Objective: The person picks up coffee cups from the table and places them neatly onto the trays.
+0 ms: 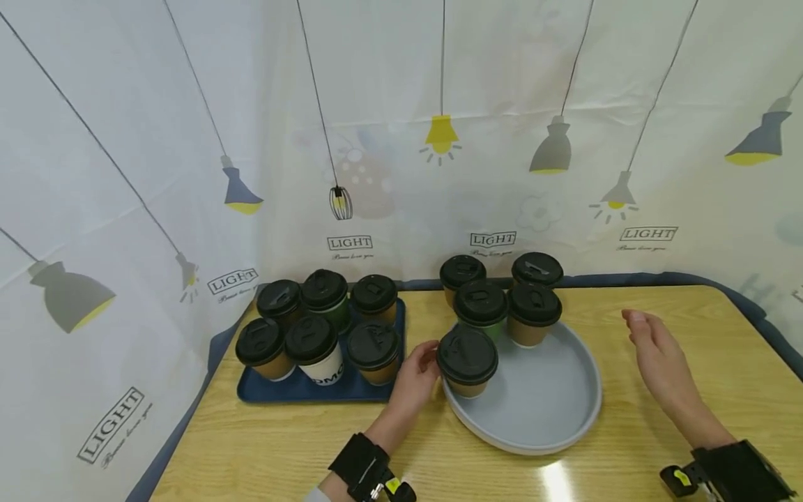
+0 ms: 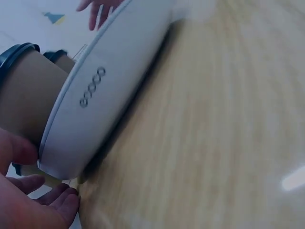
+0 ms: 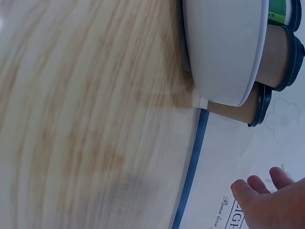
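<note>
My left hand (image 1: 414, 376) is beside the front paper cup (image 1: 467, 362), a brown one with a black lid at the left edge of a round grey tray (image 1: 552, 418). In the left wrist view, the thumb (image 2: 21, 151) is close against the cup and tray rim, while the other fingers (image 2: 62, 202) are loosely bent below the rim. My right hand (image 1: 661, 359) hovers over the table to the right of the tray, holding nothing, its fingers relaxed. Behind the front cup stand a green cup (image 1: 482, 307) and another brown cup (image 1: 533, 317), both black-lidded.
On the left, a dark blue rectangular tray (image 1: 314, 394) carries several lidded cups, one of them white (image 1: 323, 362). Two more lidded cups, a left one (image 1: 462, 273) and a right one (image 1: 537, 268), stand behind the round tray near the lamp-print curtain (image 1: 401, 174). Wooden table (image 1: 301, 453) underneath.
</note>
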A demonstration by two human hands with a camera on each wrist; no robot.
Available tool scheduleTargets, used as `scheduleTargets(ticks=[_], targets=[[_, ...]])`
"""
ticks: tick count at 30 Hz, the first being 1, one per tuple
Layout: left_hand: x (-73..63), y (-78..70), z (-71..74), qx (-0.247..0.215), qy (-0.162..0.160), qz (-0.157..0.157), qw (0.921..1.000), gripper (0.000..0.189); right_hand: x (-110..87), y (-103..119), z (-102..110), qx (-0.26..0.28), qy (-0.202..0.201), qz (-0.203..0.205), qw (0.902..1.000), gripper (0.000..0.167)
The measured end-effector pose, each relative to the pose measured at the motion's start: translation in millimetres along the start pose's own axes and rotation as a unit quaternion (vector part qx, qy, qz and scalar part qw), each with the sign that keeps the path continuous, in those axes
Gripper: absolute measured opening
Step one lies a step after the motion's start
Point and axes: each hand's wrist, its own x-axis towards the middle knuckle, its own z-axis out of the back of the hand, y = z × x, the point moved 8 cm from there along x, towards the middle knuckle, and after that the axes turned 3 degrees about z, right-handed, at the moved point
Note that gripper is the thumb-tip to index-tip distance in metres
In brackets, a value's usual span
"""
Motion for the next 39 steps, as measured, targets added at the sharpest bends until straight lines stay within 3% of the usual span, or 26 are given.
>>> scheduleTargets(ticks=[3,7,12,19,29,39], targets=[[-10.1,0.4,-0.4,0.031,0.011,0.000,0.9995,0.044,2.2,3,-1,-0.002,-0.003,0.006,1.0000,0.066],[-18.6,-2.9,2.5,0.030,0.009,-0.006,0.9995,0.035,6.7,4,-6,0.005,0.006,0.004,1.0000,0.067],[-10.6,-5.5,5.0,-0.001,0.006,0.000,1.0000,0.034,23.3,4,-16,0.015,0.027,0.003,0.9995,0.075],[0.6,0.7,3.8,-0.014,0.023,0.014,0.9995,0.040,60.3,13,-32,0.000,0.065,0.055,0.9964,0.091],[-7.0,0.8,-4.9,0.008,0.074,0.023,0.9969,0.061,94.0,20,-49,-0.023,0.106,0.057,0.9925,0.103],[-13.2,-0.9,-3.5,0.014,0.084,0.030,0.9959,0.067,123.5,34,-78,-0.059,0.148,0.072,0.9846,0.117]])
